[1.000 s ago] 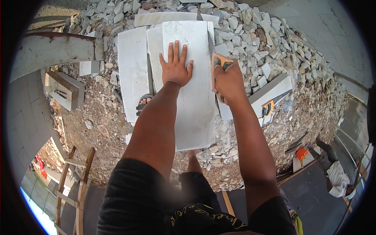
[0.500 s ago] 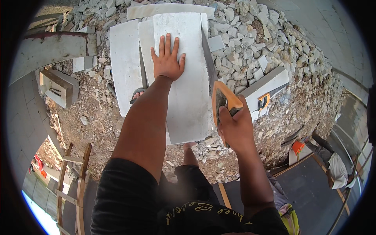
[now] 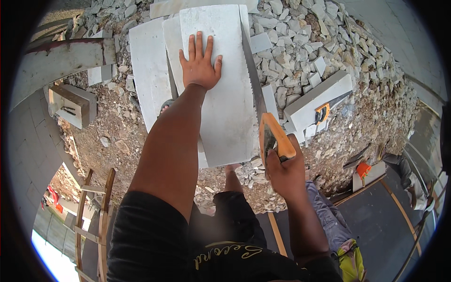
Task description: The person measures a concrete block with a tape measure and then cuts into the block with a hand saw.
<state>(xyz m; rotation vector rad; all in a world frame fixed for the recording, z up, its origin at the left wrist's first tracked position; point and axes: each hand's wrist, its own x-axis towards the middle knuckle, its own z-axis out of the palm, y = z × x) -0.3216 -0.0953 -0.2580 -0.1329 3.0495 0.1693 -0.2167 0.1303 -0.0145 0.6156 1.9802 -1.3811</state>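
Workpiece: a long white block [image 3: 228, 117], flat face up, at the centre of the view and lengthwise away from the person.
Tool: a handsaw [image 3: 276, 136] with an orange handle, at the block's right side. The blade runs from the handle toward the block's far right part, toothed edge facing left. Depth of any cut cannot be told.
Left hand: open, palm down on the far half of the block [image 3: 201, 70]; fingers spread and pointing away, thumb out to the right.
Left arm: extended from the lower edge, slanting slightly right toward the wrist, forearm above the near part of the stack.
Right hand: closed around the handsaw's handle [image 3: 287, 171], near the block's near right corner; thumb at the handle's inner side.
Right arm: rises from the lower edge, leaning left toward the wrist.
Adjacent slabs: a white slab [image 3: 146, 70] on the left; a narrower slab [image 3: 173, 56] between it and the block.
Right-side support: a pale block [image 3: 305, 103] with a second saw [image 3: 323, 113] on it.
Ground: grey rubble [image 3: 291, 51] beyond and to the right.
Lower left: a wooden ladder [image 3: 104, 207].
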